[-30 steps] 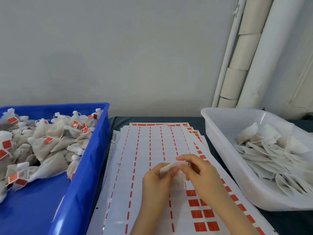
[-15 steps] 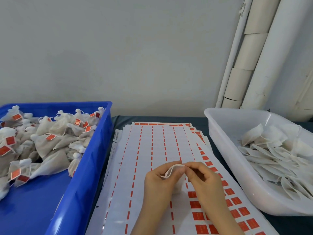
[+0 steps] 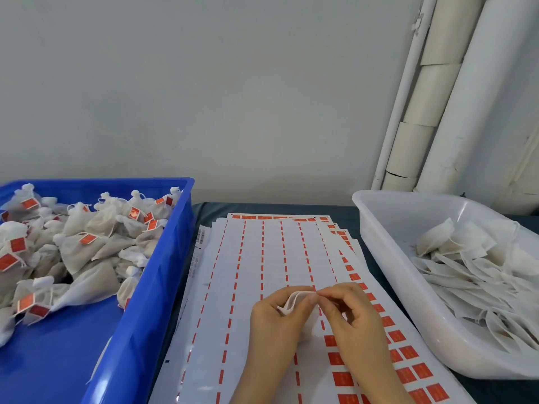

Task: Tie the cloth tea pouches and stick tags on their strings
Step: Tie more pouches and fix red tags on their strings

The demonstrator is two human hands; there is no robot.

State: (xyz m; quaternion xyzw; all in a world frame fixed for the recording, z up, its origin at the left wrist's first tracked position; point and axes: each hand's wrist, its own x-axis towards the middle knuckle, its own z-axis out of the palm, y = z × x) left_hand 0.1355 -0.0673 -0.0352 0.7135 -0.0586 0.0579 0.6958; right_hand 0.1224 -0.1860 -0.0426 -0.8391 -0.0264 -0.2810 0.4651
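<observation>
Left grip [image 3: 277, 325] curls round a white cloth pouch [image 3: 291, 301] over the sticker sheets [image 3: 262, 258]; right grip [image 3: 355, 319] pinches its top edge. Print on the red tags [image 3: 341, 379] is unreadable. At left, a blue bin [image 3: 163, 272] holds tagged pouches [image 3: 87, 243]; at right, a white tub [image 3: 388, 258] holds flat pouches [image 3: 466, 272]

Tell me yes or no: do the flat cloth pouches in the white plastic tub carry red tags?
No, the flat cloth pouches in the white plastic tub are plain white, nothing stuck on them.
</observation>
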